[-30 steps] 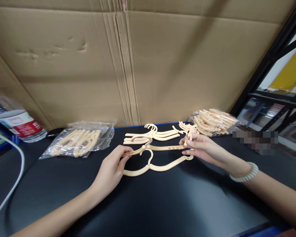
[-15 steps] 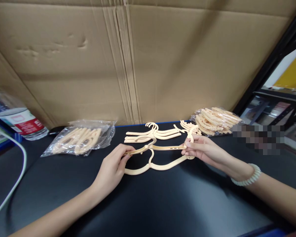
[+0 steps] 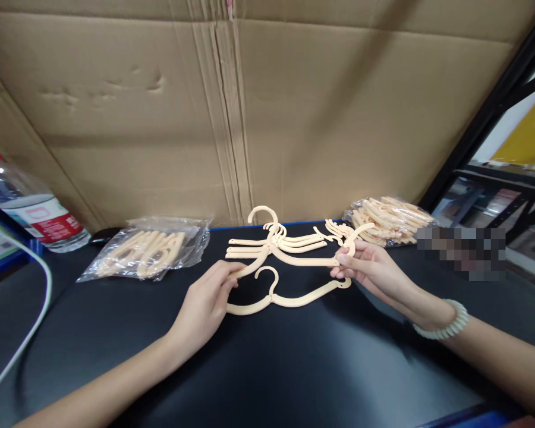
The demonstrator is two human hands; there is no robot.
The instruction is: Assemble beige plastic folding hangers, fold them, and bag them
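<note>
A cream plastic hanger (image 3: 303,260) is held above the dark table, its hook pointing up. My left hand (image 3: 209,297) pinches its left arm end, and my right hand (image 3: 361,261) grips its right end, where a small curved piece (image 3: 354,236) sticks up. Below it on the table lies a second hanger (image 3: 294,301), its left end hidden near my left hand. Several hangers (image 3: 303,241) are stacked behind the held one, partly covered by it. Small curved pieces (image 3: 336,229) lie in a pile behind my right hand.
A clear bag of cream parts (image 3: 147,252) lies at the left, another bag (image 3: 387,217) at the back right. A bottle (image 3: 44,217) and a white cable (image 3: 42,315) are at far left. Cardboard (image 3: 138,119) stands behind the table, a black shelf (image 3: 508,181) at right.
The held hanger has been tilted, so its hook now stands up and its broad face shows. Both hands keep their grip. The small curved piece at its right end now leans to the right.
</note>
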